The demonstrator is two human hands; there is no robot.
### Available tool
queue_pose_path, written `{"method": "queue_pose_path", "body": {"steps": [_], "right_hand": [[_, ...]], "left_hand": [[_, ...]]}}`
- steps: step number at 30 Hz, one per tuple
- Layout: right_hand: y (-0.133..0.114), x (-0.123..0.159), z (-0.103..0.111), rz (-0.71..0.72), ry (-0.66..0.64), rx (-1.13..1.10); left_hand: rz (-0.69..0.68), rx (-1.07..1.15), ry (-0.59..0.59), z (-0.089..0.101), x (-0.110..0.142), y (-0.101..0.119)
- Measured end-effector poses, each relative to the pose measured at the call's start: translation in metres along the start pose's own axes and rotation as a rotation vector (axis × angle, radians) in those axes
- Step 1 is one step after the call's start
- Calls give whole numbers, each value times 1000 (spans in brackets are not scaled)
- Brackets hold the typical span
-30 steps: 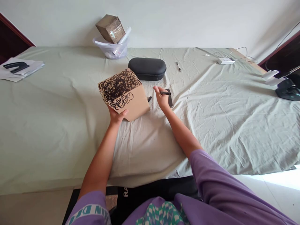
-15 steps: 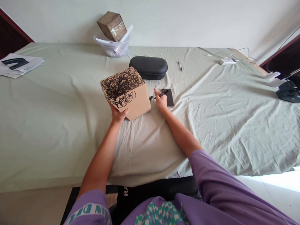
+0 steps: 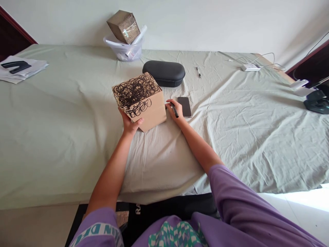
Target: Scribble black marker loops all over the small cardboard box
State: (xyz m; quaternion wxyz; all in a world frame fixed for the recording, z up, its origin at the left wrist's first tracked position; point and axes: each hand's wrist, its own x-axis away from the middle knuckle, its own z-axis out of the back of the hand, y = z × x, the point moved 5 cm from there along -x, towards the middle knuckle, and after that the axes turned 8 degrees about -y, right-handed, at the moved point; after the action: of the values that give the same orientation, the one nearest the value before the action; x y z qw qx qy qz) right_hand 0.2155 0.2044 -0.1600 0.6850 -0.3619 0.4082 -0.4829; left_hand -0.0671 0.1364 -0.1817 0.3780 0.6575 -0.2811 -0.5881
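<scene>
A cardboard box (image 3: 151,116) sits tilted on the cloth, its top and upper front edge covered in black looping scribbles. My left hand (image 3: 130,122) grips its near left corner, thumb on the front face and fingers around the side. Just right of the box, my right hand (image 3: 176,109) is closed on a black marker (image 3: 174,110), whose rear end points toward me. Its fingertips are close to the box's right side, by a small dark piece mostly hidden there. A black phone (image 3: 185,106) lies flat beside the right hand.
Behind the box is a black zip case (image 3: 164,73); a pen (image 3: 198,72) lies to its right. A clear plastic bin (image 3: 125,51) holding another box (image 3: 123,26) stands at the wall. A stapler (image 3: 16,66) rests on papers at left; a power strip (image 3: 250,67) is at right.
My right hand has moved slightly left, off the phone and toward the box's right side, and the marker has swung so its rear end points toward me. The left hand keeps its hold.
</scene>
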Motion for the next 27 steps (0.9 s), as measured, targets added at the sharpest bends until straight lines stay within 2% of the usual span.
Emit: {"method": "queue_pose_path", "body": {"steps": [3,6,10,13,17,21,24,27], "right_hand": [[-1,0,-6,3,-80,87],[1,1,-9,-18,-97,98],[-4,1,-3,-13,-43,-15],[-20,-5,13,6,49,-178],[-62,-10,47,99,150,-402],[-119,5,75,284,158,-653],[-156,26,81,373,107,-689],[-182,46,80,430,75,-648]], "left_hand": [[-2,-4,0,0,0,1],[3,-8,-3,-1,0,2],[10,-11,-11,-2,0,2],[10,-12,-26,-1,-1,1],[40,-14,-96,-2,0,-1],[74,-8,-164,-9,5,-5],[74,-15,-219,-16,6,-1],[28,-33,-249,-17,-4,22]]}}
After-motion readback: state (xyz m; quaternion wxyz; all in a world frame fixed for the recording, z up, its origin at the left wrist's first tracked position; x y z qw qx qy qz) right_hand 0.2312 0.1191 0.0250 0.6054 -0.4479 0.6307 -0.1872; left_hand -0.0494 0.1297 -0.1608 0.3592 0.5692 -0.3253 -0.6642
